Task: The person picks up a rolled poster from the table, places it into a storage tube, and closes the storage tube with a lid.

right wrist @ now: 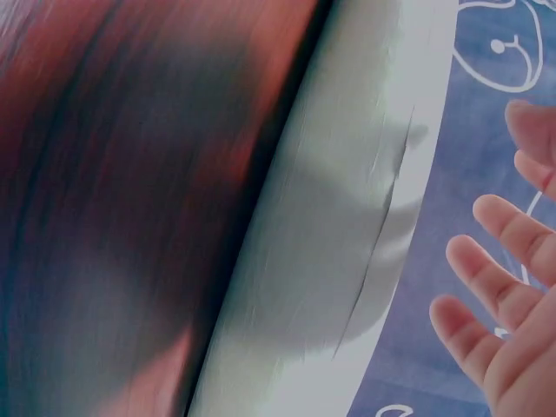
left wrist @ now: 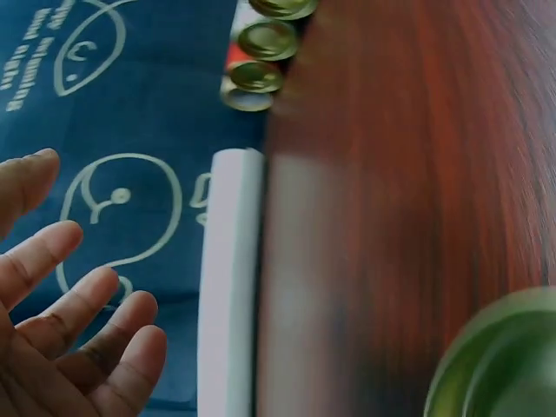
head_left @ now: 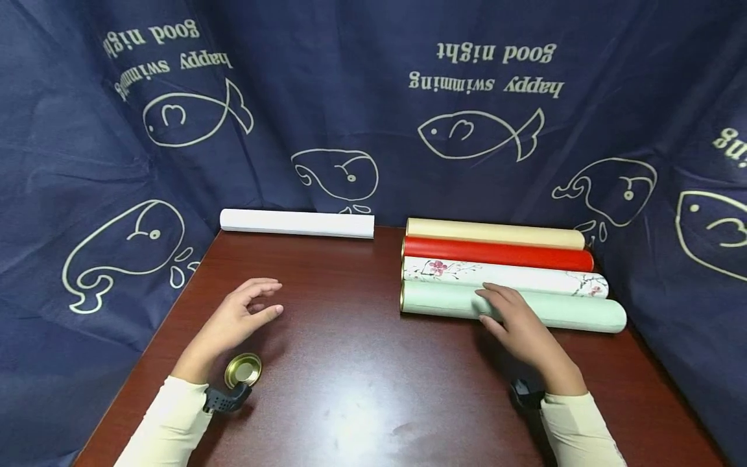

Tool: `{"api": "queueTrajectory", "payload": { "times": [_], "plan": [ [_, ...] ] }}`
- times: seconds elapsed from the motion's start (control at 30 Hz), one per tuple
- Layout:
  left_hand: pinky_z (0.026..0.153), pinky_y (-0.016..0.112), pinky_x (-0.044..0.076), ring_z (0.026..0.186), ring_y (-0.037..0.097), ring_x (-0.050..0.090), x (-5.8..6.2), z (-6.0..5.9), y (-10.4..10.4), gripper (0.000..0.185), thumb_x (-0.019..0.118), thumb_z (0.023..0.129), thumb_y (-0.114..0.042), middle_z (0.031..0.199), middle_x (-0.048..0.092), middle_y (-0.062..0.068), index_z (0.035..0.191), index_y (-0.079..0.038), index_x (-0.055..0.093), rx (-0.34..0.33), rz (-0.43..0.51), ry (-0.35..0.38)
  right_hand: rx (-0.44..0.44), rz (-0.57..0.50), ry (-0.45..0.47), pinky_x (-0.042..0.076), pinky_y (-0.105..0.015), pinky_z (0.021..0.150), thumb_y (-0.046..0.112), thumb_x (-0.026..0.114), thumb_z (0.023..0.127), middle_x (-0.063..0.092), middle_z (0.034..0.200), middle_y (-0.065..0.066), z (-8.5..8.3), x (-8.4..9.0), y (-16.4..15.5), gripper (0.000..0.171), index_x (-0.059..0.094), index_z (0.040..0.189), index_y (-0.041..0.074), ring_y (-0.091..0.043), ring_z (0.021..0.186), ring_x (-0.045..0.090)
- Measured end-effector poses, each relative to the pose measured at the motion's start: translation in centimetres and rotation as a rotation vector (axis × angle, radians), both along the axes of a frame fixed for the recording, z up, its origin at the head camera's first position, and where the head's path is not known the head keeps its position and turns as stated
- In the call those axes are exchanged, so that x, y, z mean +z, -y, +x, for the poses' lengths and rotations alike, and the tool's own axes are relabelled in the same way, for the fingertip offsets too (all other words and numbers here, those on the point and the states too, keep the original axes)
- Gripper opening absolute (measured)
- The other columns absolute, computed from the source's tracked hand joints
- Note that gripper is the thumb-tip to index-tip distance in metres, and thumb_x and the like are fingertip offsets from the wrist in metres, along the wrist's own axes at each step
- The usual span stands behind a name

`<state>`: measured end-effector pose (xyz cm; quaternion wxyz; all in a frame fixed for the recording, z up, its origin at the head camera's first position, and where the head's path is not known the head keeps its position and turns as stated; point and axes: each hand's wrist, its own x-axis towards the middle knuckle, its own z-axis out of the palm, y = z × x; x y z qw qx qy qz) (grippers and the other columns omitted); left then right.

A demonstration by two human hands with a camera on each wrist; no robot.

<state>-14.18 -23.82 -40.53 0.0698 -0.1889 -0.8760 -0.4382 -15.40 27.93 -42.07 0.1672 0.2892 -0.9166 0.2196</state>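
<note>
My left hand (head_left: pixel 236 318) hovers over the left side of the table, fingers relaxed and holding nothing. Close to its wrist lies a round gold metal lid (head_left: pixel 243 370), hollow side up; part of it also shows as a green-gold rim (left wrist: pixel 486 356) in the left wrist view. My right hand (head_left: pixel 516 324) is over the pale green tube (head_left: pixel 443 299), its fingers loosely bent and apart, gripping nothing. The hand's shadow falls on the tube's side in the right wrist view. Behind that tube lie a white tube with a flower print (head_left: pixel 513 275), a red tube (head_left: pixel 496 253) and a cream tube (head_left: pixel 496 232).
A white roll (head_left: pixel 297 223) lies along the back left edge of the brown table (head_left: pixel 338 337). Gold end caps (left wrist: pixel 268 40) show on the row of tubes. A dark blue cloth (head_left: pixel 350 78) with fish and whale drawings hangs behind and at both sides.
</note>
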Motion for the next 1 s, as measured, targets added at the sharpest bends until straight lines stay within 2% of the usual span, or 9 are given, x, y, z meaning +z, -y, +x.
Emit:
{"api": "queueTrajectory", "payload": {
  "times": [0.13,0.23,0.3,0.4,0.5,0.6,0.83,1.0],
  "plan": [
    [0.085,0.052,0.052,0.113,0.035,0.059,0.7,-1.5,0.8,0.037,0.075,0.089,-0.013,0.127,0.059,0.018,0.122,0.001,0.065,-0.075,-0.166,-0.018,0.017,-0.020,0.044,0.037,-0.055,0.099,0.000,0.075,0.084,0.056,0.130,-0.024,-0.3,0.6,-1.2,0.045,0.060,0.127,-0.001,-0.042,0.122,0.049],
    [0.089,0.054,0.049,0.114,0.038,0.058,2.0,-3.2,1.5,0.037,0.075,0.089,-0.017,0.124,0.059,0.019,0.120,0.001,0.066,-0.120,-0.324,-0.020,0.012,-0.024,0.104,0.037,-0.054,0.098,0.003,0.075,0.086,0.057,0.129,-0.022,-0.7,1.2,-2.4,0.042,0.061,0.125,0.000,-0.041,0.121,0.051],
    [0.094,0.054,0.046,0.116,0.039,0.057,3.0,-4.5,2.0,0.037,0.074,0.089,-0.018,0.123,0.060,0.020,0.119,0.002,0.066,-0.129,-0.405,-0.011,-0.006,-0.021,0.147,0.039,-0.055,0.098,0.006,0.075,0.087,0.059,0.128,-0.021,-1.1,1.6,-3.3,0.041,0.061,0.125,0.001,-0.039,0.121,0.052],
    [0.098,0.055,0.043,0.115,0.039,0.057,4.2,-6.5,2.4,0.037,0.072,0.090,-0.019,0.121,0.060,0.021,0.119,0.004,0.066,-0.104,-0.475,0.017,-0.041,-0.005,0.188,0.040,-0.056,0.097,0.010,0.074,0.089,0.061,0.126,-0.019,-1.7,2.1,-4.8,0.040,0.061,0.126,0.001,-0.038,0.120,0.053],
    [0.096,0.055,0.044,0.113,0.039,0.057,4.8,-8.2,2.4,0.037,0.070,0.091,-0.020,0.120,0.060,0.021,0.120,0.004,0.065,-0.068,-0.489,0.035,-0.058,0.009,0.204,0.040,-0.055,0.096,0.011,0.072,0.091,0.062,0.123,-0.020,-2.4,2.5,-5.9,0.039,0.061,0.126,-0.001,-0.039,0.118,0.055],
    [0.094,0.054,0.045,0.111,0.039,0.058,4.8,-9.0,2.0,0.036,0.070,0.091,-0.019,0.119,0.060,0.021,0.119,0.004,0.065,-0.050,-0.460,0.042,-0.068,0.029,0.222,0.041,-0.057,0.094,0.013,0.071,0.091,0.062,0.122,-0.022,-3.1,2.5,-6.7,0.038,0.060,0.125,-0.002,-0.041,0.116,0.056],
    [0.091,0.053,0.047,0.110,0.037,0.057,3.6,-9.5,0.9,0.034,0.068,0.093,-0.016,0.119,0.061,0.021,0.119,0.004,0.065,-0.075,-0.413,0.074,-0.115,0.070,0.263,0.041,-0.058,0.093,0.014,0.070,0.092,0.061,0.121,-0.026,-3.9,2.4,-7.6,0.037,0.060,0.123,-0.005,-0.043,0.113,0.056],
    [0.091,0.052,0.047,0.111,0.036,0.058,3.1,-9.7,0.6,0.033,0.068,0.094,-0.018,0.120,0.061,0.020,0.120,0.003,0.065,-0.047,-0.349,0.122,-0.152,0.030,0.305,0.040,-0.059,0.094,0.016,0.067,0.095,0.060,0.122,-0.025,-4.6,2.6,-7.9,0.037,0.059,0.124,-0.004,-0.042,0.115,0.054]
  ]
}}
